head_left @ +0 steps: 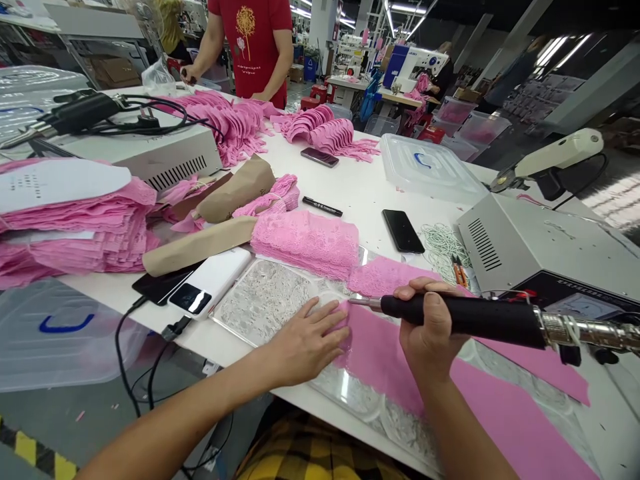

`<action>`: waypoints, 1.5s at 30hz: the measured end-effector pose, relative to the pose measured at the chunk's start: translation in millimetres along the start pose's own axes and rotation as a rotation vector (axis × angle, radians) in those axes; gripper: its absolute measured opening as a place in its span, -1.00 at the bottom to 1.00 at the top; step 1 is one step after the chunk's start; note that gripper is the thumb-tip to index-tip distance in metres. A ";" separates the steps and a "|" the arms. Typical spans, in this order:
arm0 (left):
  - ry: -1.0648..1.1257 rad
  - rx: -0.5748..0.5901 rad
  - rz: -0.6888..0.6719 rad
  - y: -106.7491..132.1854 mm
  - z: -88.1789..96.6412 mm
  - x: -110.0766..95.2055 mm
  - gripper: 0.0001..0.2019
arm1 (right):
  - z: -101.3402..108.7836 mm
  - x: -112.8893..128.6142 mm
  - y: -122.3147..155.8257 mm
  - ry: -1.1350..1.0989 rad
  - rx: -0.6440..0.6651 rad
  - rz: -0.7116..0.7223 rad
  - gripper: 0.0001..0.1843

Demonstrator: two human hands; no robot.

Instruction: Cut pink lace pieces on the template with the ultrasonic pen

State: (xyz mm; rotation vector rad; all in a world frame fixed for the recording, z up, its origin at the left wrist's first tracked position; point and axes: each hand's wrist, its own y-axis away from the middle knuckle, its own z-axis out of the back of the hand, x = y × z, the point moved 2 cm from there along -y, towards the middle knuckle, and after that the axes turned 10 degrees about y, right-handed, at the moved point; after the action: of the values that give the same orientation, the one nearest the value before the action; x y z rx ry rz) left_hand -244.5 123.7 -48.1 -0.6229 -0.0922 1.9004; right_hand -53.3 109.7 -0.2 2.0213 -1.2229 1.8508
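1. Count: one left hand, one right hand, one black-handled tool, one pink lace strip, two control boxes, two dark phones lying in the open, one marker.
2. Grip, left: open and flat, fingers spread, holding nothing; the palm pressed on the near end of the pink lace strip.
3. Grip, right: closed around the black-handled tool, thumb on top. The metal tip pointed left and sat just above the strip, beside the left fingertips.
4. The pink lace strip was plain pink with a scalloped far edge. It lay flat on a clear patterned plate at the near edge of the table and ran off to the right.
5. The right hand and the tool handle covered part of the strip.
6. Surroundings: a folded lace stack lay just beyond the plate, and a white power bank just left of it. The right control box stood near the tool, the left control box well apart. One phone lay beside a heap of white cord, the other phone farther back.
7. A person in a red shirt stood at the far side.
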 end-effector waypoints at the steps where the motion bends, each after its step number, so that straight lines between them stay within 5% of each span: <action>1: 0.002 0.004 0.006 0.1 0.3 0.2 -0.70 | -0.6 -0.4 0.3 0.000 0.003 0.005 -0.84; 8: -0.005 0.012 0.006 1.6 0.3 3.5 -0.67 | 0.4 3.0 -3.1 -0.008 -0.018 0.027 -0.84; 17: 0.008 -0.004 -0.003 2.1 1.2 3.8 -0.67 | 39.4 32.9 -21.5 0.031 -0.244 0.066 -0.87; 27: -0.005 0.046 0.023 1.6 2.1 0.6 -0.66 | 2.8 11.3 -2.9 0.004 0.010 0.001 -0.83; 45: -0.036 -0.011 -0.010 0.0 1.7 -1.5 -0.68 | -2.0 1.4 -0.3 0.015 0.020 0.027 -0.85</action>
State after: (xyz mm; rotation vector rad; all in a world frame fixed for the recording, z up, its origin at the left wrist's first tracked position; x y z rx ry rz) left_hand -244.9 122.7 -46.0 -0.5942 -0.1291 1.9027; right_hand -54.7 110.5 1.7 2.0076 -1.2394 1.8943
